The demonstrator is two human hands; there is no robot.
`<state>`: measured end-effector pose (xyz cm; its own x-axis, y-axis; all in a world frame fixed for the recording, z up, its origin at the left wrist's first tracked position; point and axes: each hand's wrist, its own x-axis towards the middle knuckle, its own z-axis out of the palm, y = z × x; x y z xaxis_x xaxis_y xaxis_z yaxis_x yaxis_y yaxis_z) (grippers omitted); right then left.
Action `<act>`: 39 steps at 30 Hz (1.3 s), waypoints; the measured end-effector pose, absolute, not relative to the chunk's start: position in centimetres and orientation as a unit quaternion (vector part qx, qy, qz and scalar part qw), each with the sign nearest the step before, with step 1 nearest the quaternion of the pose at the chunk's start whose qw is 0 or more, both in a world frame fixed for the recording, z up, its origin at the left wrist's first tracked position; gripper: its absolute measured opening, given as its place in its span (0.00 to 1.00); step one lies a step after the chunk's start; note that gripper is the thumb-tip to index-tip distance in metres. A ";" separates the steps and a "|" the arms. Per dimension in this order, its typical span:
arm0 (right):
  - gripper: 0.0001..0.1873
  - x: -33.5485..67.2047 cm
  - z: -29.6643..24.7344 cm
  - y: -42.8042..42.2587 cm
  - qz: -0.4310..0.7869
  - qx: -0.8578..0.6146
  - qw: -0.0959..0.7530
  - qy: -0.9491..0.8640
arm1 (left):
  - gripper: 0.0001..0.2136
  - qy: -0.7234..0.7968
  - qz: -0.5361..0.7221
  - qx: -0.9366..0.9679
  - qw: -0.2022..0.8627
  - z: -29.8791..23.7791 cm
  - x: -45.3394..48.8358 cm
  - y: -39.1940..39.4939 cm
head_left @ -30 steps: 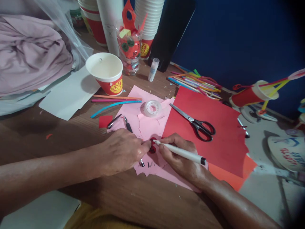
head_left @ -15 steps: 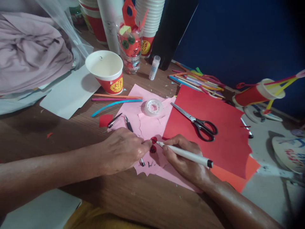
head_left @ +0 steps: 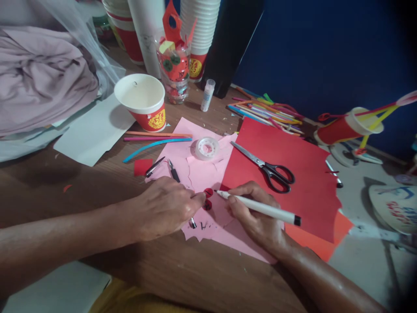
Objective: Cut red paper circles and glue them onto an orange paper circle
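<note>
My right hand [head_left: 256,213] holds a slim white marker [head_left: 267,207] with a black end, its dark tip just right of a small red paper circle [head_left: 208,192] that bears a black line. With fingers curled, my left hand [head_left: 169,206] keeps its fingertips at that circle's left edge. Just below lies a second red circle [head_left: 207,204] with dark marks. Both circles rest on cut pink paper [head_left: 224,217]. A black pen [head_left: 173,171] runs partly beneath my left hand, and its dark cap [head_left: 155,167] lies close by.
Scissors [head_left: 276,174] lie on red paper [head_left: 257,139], with orange paper [head_left: 339,237] underneath. A tape roll [head_left: 207,148], glue stick [head_left: 207,95] and paper cup [head_left: 140,98] stand beyond my hands. Pipe cleaners [head_left: 267,113] are heaped farther back beside a decorated cup [head_left: 345,126].
The marker's tip has drawn back slightly to the right, off the upper red circle, and a black line shows there. My left hand stays at the circle. The view has shifted a little.
</note>
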<state>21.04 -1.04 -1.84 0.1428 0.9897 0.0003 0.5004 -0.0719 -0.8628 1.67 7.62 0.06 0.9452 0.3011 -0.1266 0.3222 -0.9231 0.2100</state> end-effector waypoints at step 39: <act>0.12 21.4 -1.0 0.1 0.409 -0.566 0.396 -0.596 | 0.12 0.163 -0.057 0.979 0.110 0.0 1.7 7.2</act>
